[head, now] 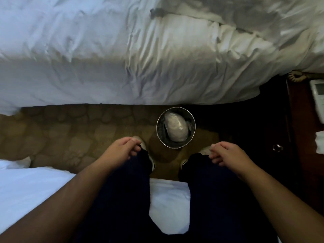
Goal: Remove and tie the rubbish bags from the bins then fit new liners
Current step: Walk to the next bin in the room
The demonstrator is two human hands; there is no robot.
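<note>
Head view, seated person looking down between the knees. From the left: a white sheet (31, 190) under the sitter; the left hand (122, 149) resting on the left knee, fingers loosely curled and holding nothing; patterned carpet (61, 134); and the round metal bin (158, 130), upright on the carpet just ahead of the feet. The bin stands between the two hands and close to the hanging white duvet (105, 67) of the facing bed. It carries a dark liner (162, 137) whose edge appears to lie inside the rim rather than folded over it, and a clear plastic bundle (176, 128) rests in the liner. Further right, the right hand (226, 155) rests on the right knee in the same slack, empty pose. A dark wooden bedside cabinet (301, 120) with a telephone (317, 95) closes the frame.

Neither hand touches the bin, so bag removal has not begun. Suggested technique: lean forward and take the liner's top edge at opposite points with both hands. Gather it toward the centre over the bundle so nothing spills, then lift straight up. A foot or hand may need to steady the bin should the liner drag it upward. Keep enough slack above the contents to leave a neck for the knot.
</note>
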